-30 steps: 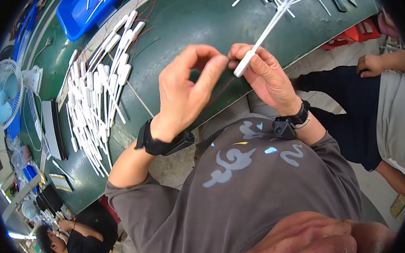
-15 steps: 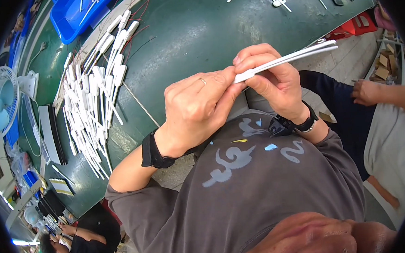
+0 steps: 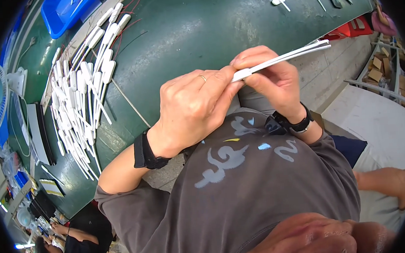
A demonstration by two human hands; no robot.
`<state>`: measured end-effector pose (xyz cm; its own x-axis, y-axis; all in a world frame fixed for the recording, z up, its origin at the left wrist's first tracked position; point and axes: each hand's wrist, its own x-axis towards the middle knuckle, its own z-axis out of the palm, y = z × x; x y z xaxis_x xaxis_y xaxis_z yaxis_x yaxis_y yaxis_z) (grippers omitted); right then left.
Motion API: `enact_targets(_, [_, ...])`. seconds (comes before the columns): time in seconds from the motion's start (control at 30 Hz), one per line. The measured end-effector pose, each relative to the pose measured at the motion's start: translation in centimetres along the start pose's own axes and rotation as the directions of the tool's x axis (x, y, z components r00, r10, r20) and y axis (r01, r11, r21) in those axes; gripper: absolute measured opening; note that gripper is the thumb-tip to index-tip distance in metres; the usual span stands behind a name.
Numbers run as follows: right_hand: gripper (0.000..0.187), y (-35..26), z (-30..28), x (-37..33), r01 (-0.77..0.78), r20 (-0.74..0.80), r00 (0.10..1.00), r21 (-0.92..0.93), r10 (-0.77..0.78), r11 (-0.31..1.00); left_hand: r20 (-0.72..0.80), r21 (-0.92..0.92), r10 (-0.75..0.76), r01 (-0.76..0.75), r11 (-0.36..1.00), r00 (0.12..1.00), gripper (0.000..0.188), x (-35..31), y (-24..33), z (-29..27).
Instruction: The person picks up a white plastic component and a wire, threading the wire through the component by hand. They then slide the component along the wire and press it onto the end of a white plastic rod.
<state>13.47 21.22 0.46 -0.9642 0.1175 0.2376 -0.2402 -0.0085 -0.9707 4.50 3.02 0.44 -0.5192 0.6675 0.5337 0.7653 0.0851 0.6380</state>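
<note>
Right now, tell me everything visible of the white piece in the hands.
The white piece looks like smooth plastic: a thicker, block-like end, then slim strips running out from it, slightly parted toward the tip. It slants, thick end lower left, tip higher right, in the air near the edge of the green table. The left hand grips the thick end; the right hand holds it just beyond.

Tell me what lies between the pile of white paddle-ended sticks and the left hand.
In the head view, a thin pale rod lies between that pile and the left hand, on the green tabletop.
</note>
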Motion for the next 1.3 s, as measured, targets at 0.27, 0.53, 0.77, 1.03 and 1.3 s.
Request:
enact_targets(0.27, [0.019,-0.3,-2.0,-0.9,0.033,-0.021,0.999,-0.043,-0.033,0.999,0.08,0.073,0.038,-0.044,0.996,0.996,0.024,0.2,0.0,-0.2])
enact_targets(0.53, [0.019,-1.5,-0.3,-0.8,-0.174,-0.165,0.971,-0.012,0.17,0.985,0.022,0.095,-0.004,0.002,0.995,1.0,0.02,0.7,0.2,0.0])
enact_targets(0.77, [0.02,-2.0,0.1,-0.1,-0.298,-0.082,0.954,-0.153,0.289,0.942,0.42,-0.176,-0.464,0.572,0.801,0.78,0.019,1.1,0.5,-1.3])
enact_targets(1.03, [0.02,-0.9,0.2,0.8,-0.374,-0.056,0.927,-0.172,0.37,0.912,0.392,-0.442,-0.524,0.655,0.613,0.756,0.019,0.5,-1.1,0.0])
enact_targets(1.3, [0.02,-0.3,0.6,1.3,-0.384,-0.036,0.923,-0.193,0.384,0.903,0.583,-0.399,-0.501,0.763,0.508,0.639,0.015,1.1,-2.2,-0.9])
